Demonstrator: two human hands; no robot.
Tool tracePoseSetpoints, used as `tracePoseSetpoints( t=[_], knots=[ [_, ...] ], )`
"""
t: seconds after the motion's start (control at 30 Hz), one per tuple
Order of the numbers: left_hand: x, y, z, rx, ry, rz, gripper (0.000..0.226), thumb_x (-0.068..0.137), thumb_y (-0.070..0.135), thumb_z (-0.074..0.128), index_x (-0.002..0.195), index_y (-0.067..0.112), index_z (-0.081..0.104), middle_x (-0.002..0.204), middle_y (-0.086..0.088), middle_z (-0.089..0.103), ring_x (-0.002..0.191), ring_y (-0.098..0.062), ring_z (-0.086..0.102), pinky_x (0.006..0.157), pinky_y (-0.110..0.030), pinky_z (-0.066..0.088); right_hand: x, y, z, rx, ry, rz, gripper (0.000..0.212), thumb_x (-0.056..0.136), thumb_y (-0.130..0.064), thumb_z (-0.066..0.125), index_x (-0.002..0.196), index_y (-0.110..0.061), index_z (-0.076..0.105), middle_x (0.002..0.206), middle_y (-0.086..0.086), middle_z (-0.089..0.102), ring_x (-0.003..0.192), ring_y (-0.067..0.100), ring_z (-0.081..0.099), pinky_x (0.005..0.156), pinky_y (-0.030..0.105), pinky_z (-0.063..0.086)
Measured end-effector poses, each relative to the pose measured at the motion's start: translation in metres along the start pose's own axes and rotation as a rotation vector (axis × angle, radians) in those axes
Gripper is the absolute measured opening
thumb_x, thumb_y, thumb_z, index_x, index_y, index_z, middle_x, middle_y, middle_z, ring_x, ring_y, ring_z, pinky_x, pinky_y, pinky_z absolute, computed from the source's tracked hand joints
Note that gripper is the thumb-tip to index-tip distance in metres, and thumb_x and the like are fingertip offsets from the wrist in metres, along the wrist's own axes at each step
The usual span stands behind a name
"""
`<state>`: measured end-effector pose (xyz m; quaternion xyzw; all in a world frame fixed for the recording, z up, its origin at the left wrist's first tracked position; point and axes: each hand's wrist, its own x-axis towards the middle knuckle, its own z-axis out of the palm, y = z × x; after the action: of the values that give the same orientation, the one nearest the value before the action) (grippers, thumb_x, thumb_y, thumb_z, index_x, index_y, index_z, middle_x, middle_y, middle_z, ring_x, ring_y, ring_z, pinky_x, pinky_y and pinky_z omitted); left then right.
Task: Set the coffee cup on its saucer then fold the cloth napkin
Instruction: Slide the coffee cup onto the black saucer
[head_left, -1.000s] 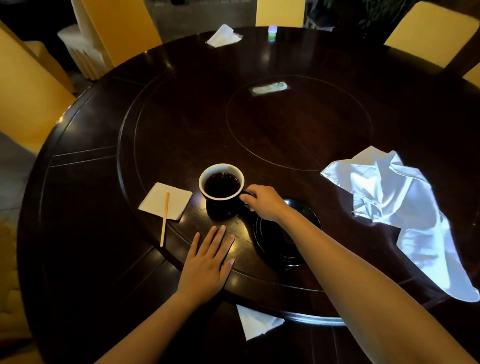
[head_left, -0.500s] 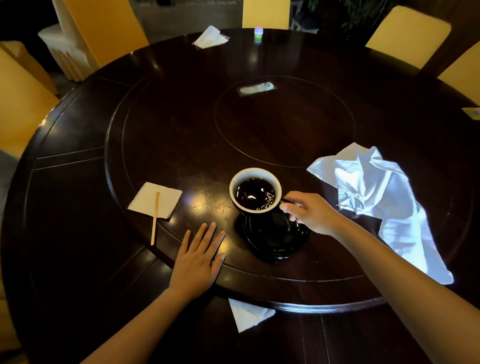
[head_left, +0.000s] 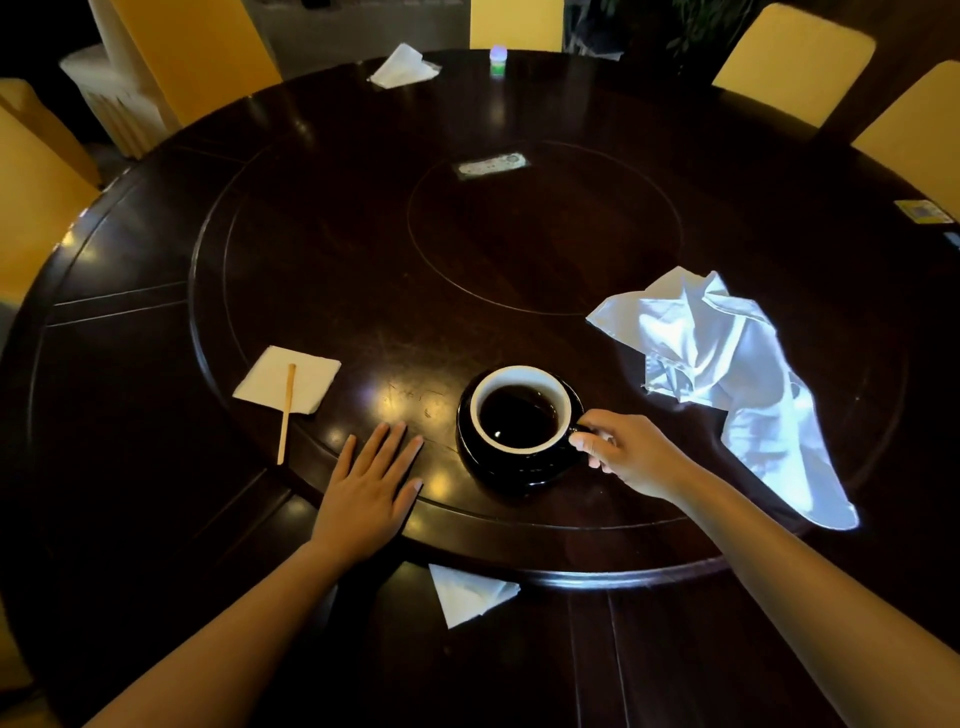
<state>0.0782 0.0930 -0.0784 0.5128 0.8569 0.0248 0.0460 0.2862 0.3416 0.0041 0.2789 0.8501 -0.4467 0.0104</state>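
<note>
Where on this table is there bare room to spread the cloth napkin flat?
Widest bare patch: the table's centre, bordered by the card and cloth napkin. Crowded near edge: left hand, cup on saucer, right hand, paper napkin.

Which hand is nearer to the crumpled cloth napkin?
Right. The right hand grips the cup handle just left of the cloth napkin; the left hand lies flat beyond the cup.

Coffee cup (head_left: 521, 410) moved from bare table (head_left: 322, 218) left of saucer (head_left: 540, 475), as seen 1 s ago, onto saucer itself, now centred and upright. Right hand (head_left: 631, 454) shifted rightward with it, pinched on handle. Saucer, earlier largely exposed, now mostly covered by cup.
</note>
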Motion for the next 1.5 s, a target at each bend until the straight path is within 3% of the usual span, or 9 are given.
tracePoseSetpoints(
  t=[0.13, 0.3, 0.43, 0.53, 0.67, 0.8, 1.2, 1.4, 1.5],
  knots=[
    [0.001, -0.001, -0.002, -0.011, -0.032, 0.007, 0.064, 0.094, 0.056, 0.002, 0.144, 0.022, 0.023, 0.151, -0.006, 0.028, 0.140, -0.024, 0.020, 0.112, -0.041, 0.001, 0.000, 0.003, -0.002, 0.027, 0.012, 0.011, 0.021, 0.092, -0.023, 0.054, 0.074, -0.034, 0.055, 0.067, 0.004, 0.060, 0.069, 0.020, 0.062, 0.065, 0.030, 0.049],
    [0.004, -0.002, -0.001, -0.037, -0.044, 0.046, 0.080, 0.078, 0.067, -0.019, 0.143, 0.025, 0.001, 0.152, 0.002, -0.004, 0.141, -0.020, -0.009, 0.113, -0.043, -0.008, 0.000, 0.006, -0.005, 0.068, 0.005, 0.049, 0.014, 0.093, -0.024, 0.053, 0.080, -0.020, 0.058, 0.065, 0.001, 0.058, 0.066, 0.015, 0.057, 0.063, 0.022, 0.045],
    [0.003, 0.004, -0.006, -0.038, -0.074, 0.056, 0.087, 0.074, 0.068, -0.024, 0.143, 0.021, 0.000, 0.153, -0.002, -0.005, 0.140, -0.022, -0.012, 0.112, -0.040, -0.007, 0.001, 0.007, -0.004, 0.093, 0.028, 0.067, 0.014, 0.093, -0.024, 0.054, 0.080, -0.021, 0.058, 0.065, 0.001, 0.058, 0.063, 0.013, 0.054, 0.062, 0.022, 0.043],
    [0.003, 0.014, -0.011, -0.068, -0.066, 0.027, 0.083, 0.082, 0.062, -0.009, 0.147, 0.014, 0.010, 0.156, -0.010, 0.004, 0.139, -0.022, -0.011, 0.112, -0.037, -0.004, 0.000, 0.007, -0.003, 0.084, 0.056, 0.072, 0.016, 0.092, -0.026, 0.055, 0.076, -0.026, 0.056, 0.064, 0.001, 0.057, 0.061, 0.012, 0.053, 0.062, 0.023, 0.042],
    [-0.003, 0.030, -0.011, -0.138, -0.072, 0.008, 0.081, 0.081, 0.058, -0.001, 0.147, 0.013, 0.007, 0.157, -0.009, 0.003, 0.138, -0.017, -0.014, 0.113, -0.034, -0.005, -0.002, 0.003, -0.001, -0.015, 0.089, 0.043, 0.009, 0.094, -0.025, 0.052, 0.093, -0.017, 0.056, 0.066, -0.002, 0.057, 0.061, 0.008, 0.053, 0.062, 0.023, 0.041],
    [-0.010, 0.041, -0.008, -0.112, -0.061, 0.023, 0.095, 0.075, 0.070, -0.020, 0.147, 0.014, 0.004, 0.157, -0.008, 0.002, 0.138, -0.018, -0.015, 0.114, -0.035, -0.005, -0.003, -0.002, 0.001, -0.120, 0.128, 0.012, 0.019, 0.095, -0.023, 0.049, 0.106, -0.009, 0.057, 0.074, 0.004, 0.059, 0.070, 0.018, 0.057, 0.065, 0.026, 0.041],
    [-0.008, 0.045, -0.009, -0.070, -0.117, 0.031, 0.104, 0.067, 0.071, -0.028, 0.148, 0.011, 0.000, 0.158, -0.011, -0.003, 0.139, -0.020, -0.017, 0.113, -0.036, -0.008, -0.003, -0.001, 0.009, -0.089, 0.196, 0.080, 0.024, 0.094, -0.024, 0.050, 0.113, -0.011, 0.058, 0.086, 0.003, 0.061, 0.082, 0.018, 0.057, 0.074, 0.027, 0.039],
    [-0.001, 0.053, -0.038, 0.065, -0.246, 0.036, 0.073, 0.095, 0.054, 0.023, 0.148, 0.007, 0.005, 0.157, -0.016, 0.005, 0.145, -0.031, 0.002, 0.117, -0.042, 0.014, -0.012, -0.007, 0.007, -0.045, 0.236, 0.188, 0.042, 0.092, -0.032, 0.053, 0.129, -0.013, 0.047, 0.098, 0.008, 0.062, 0.082, 0.020, 0.057, 0.076, 0.030, 0.045],
    [0.004, 0.061, -0.057, 0.209, -0.329, 0.067, 0.066, 0.096, 0.046, 0.032, 0.146, 0.005, 0.017, 0.152, -0.018, 0.023, 0.139, -0.034, 0.025, 0.106, -0.041, 0.035, -0.024, -0.006, -0.002, -0.087, 0.228, 0.276, 0.047, 0.091, -0.035, 0.054, 0.131, -0.011, 0.045, 0.106, 0.015, 0.064, 0.089, 0.025, 0.060, 0.085, 0.032, 0.045]
  ],
)
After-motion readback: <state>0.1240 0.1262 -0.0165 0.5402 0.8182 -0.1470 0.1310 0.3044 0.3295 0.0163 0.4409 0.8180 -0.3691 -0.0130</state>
